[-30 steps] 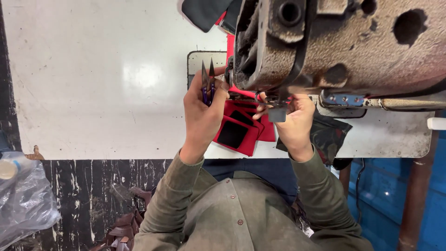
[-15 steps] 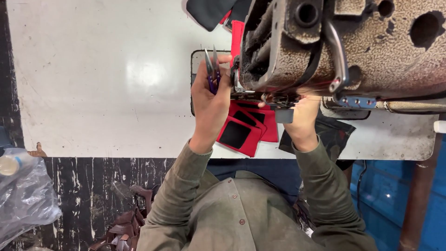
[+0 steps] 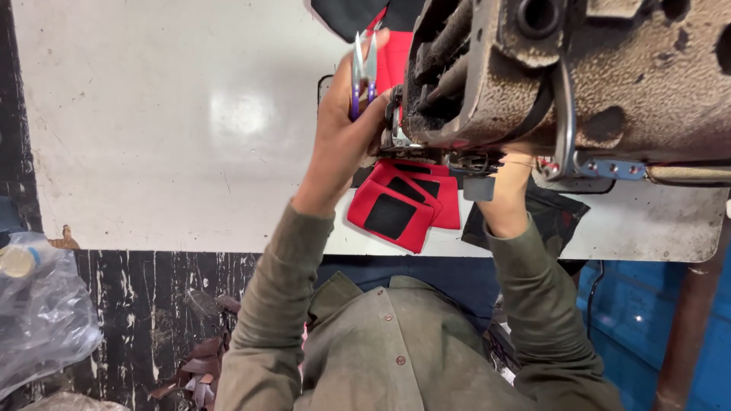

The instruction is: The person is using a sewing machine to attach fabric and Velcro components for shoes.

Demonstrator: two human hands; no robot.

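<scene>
White tabletop (image 3: pixel 167 122) fills most of view. Worn, rusty sewing machine (image 3: pixel 579 76) sits over its right half, head reaching toward the middle. Person in olive shirt (image 3: pixel 396 350) at the near edge, both arms up to the machine. Red fabric pieces with black patches (image 3: pixel 403 205) lie stacked under the machine head, near the near edge, middle-right. Black fabric (image 3: pixel 552 217) just right of them. Clear plastic bag (image 3: pixel 38 320) off the tabletop, lower left. Left hand (image 3: pixel 346 129) grip clamped on purple-handled thread snips (image 3: pixel 363 72), blades pointing to the far edge, just left of the needle area. Right hand (image 3: pixel 509 186) mostly hidden under the machine; grip cannot tell.
</scene>
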